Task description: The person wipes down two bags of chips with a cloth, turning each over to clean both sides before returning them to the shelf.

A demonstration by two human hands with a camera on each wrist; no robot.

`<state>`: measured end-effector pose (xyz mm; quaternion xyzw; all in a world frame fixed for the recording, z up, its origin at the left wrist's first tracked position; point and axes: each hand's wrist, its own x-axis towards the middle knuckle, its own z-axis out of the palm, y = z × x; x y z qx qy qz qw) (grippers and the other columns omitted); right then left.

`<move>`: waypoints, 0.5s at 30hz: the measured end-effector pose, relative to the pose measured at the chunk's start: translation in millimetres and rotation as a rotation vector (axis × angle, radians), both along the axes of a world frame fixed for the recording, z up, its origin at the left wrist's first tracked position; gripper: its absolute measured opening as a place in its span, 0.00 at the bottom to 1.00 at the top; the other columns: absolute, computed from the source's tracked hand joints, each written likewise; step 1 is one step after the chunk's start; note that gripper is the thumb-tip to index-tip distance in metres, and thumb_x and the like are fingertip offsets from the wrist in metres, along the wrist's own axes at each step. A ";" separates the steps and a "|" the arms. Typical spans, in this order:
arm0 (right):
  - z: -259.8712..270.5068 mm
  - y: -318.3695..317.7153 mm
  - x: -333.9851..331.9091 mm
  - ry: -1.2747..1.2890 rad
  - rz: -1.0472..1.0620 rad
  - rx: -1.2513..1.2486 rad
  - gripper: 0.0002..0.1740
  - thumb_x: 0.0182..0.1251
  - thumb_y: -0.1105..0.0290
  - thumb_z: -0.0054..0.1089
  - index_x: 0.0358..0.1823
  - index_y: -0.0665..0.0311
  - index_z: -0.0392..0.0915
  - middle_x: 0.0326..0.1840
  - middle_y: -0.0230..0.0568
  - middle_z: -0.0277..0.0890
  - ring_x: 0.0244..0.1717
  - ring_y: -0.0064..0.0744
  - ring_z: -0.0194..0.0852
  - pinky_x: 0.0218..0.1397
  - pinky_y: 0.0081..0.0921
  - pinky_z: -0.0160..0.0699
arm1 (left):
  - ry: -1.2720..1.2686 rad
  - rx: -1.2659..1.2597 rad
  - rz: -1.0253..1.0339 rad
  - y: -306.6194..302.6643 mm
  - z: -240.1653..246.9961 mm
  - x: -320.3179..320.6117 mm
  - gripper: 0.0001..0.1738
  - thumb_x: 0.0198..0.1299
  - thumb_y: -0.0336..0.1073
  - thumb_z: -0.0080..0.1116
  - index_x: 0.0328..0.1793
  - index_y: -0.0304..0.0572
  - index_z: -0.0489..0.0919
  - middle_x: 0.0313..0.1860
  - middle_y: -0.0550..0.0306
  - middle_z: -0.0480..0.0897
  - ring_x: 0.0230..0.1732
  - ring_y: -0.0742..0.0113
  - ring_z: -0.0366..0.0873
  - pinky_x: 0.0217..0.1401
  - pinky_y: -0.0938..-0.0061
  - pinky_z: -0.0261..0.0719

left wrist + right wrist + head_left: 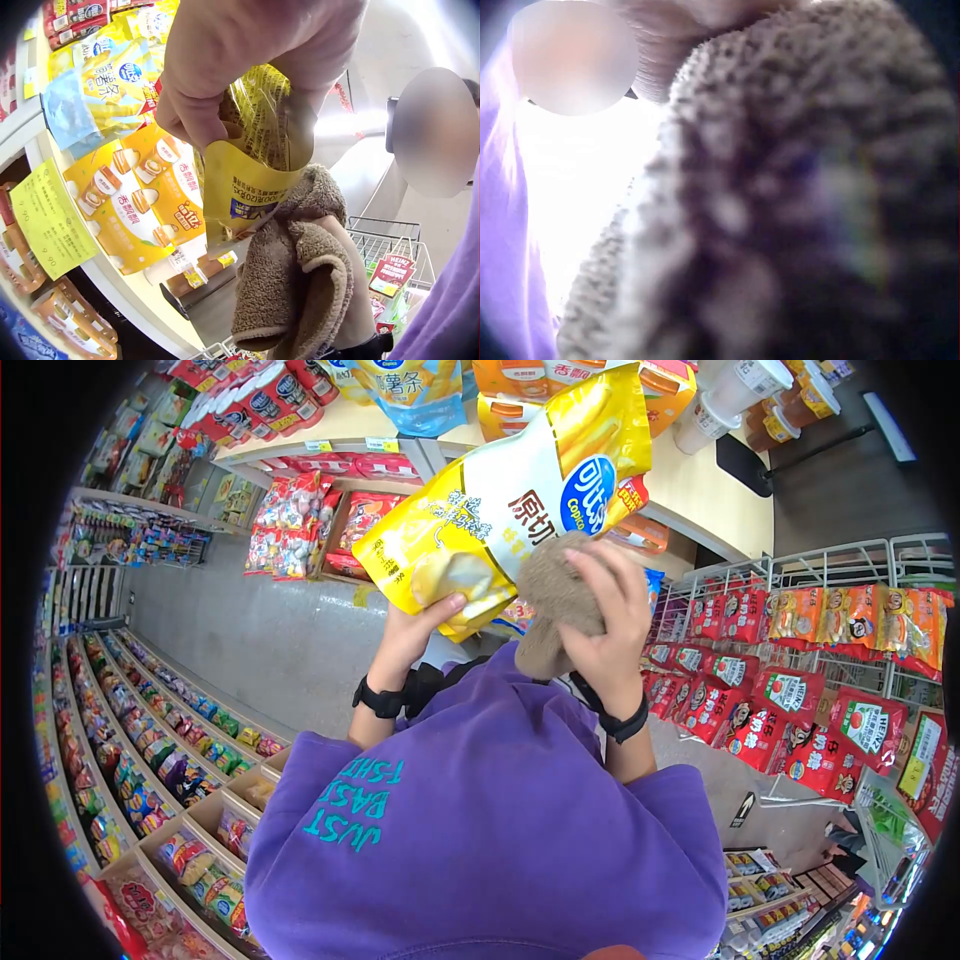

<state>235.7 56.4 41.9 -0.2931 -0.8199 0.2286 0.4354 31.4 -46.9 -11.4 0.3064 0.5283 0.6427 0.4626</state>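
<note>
The yellow bag [490, 520] is in the air, in front of the person's body and before the counter [738, 510]. The left grip [412, 632] is closed around its lower left corner, with the thumb lying on the front film. The right grip [612, 620] is curled around a brown cloth [560, 598], which covers the lower right part of the bag; how firmly the cloth presses, I cannot tell.

In my judgement the bag is light for its size, with a film that is flexible and rather slippery, and the content is probably easy to break. Therefore it seems better to take it by the edge or the end seam, and not to squeeze the middle. The cloth looks soft and thick, and it should give good friction.

On the bag one can read "Copico" in a blue oval, and beside it the large characters 原切. Beyond the bag, an orange box [139, 199] shows 香飘飘, and a yellow price sign [52, 217] says 9.90. To the right of the bag, red packets [868, 722] carry the name HEINZ. Below the bag, the purple shirt [500, 810] shows "JUST", partly folded.
</note>
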 end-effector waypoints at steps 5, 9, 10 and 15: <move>-12.3 50.8 18.5 0.074 -0.522 0.076 0.28 0.39 0.81 0.58 0.50 0.63 0.74 0.51 0.47 0.69 0.54 0.47 0.67 0.58 0.39 0.65 | -0.065 -0.037 -0.048 -4.9 -0.3 -15.4 0.30 0.46 0.26 0.66 0.58 0.37 0.69 0.53 0.57 0.75 0.52 0.68 0.72 0.55 0.73 0.72; -10.6 51.4 15.6 0.098 -0.526 0.053 0.29 0.39 0.81 0.59 0.51 0.63 0.73 0.50 0.47 0.70 0.53 0.48 0.68 0.57 0.39 0.66 | -0.133 -0.017 -0.119 -3.3 6.3 -36.3 0.31 0.45 0.24 0.66 0.58 0.37 0.70 0.52 0.57 0.76 0.52 0.68 0.73 0.55 0.73 0.72; -9.8 39.7 6.5 0.036 -0.506 0.056 0.29 0.39 0.80 0.59 0.51 0.63 0.73 0.50 0.47 0.70 0.53 0.48 0.68 0.58 0.39 0.65 | -0.149 -0.023 -0.142 -2.2 5.5 -41.1 0.31 0.44 0.24 0.66 0.58 0.37 0.70 0.52 0.57 0.76 0.52 0.68 0.73 0.55 0.73 0.72; -6.7 -12.0 -36.2 -0.109 -0.064 0.049 0.31 0.33 0.76 0.57 0.48 0.58 0.76 0.50 0.45 0.72 0.51 0.49 0.68 0.58 0.40 0.65 | 0.089 -0.120 -0.179 6.2 -2.0 -51.9 0.30 0.44 0.24 0.68 0.57 0.36 0.70 0.52 0.59 0.76 0.52 0.72 0.72 0.55 0.74 0.71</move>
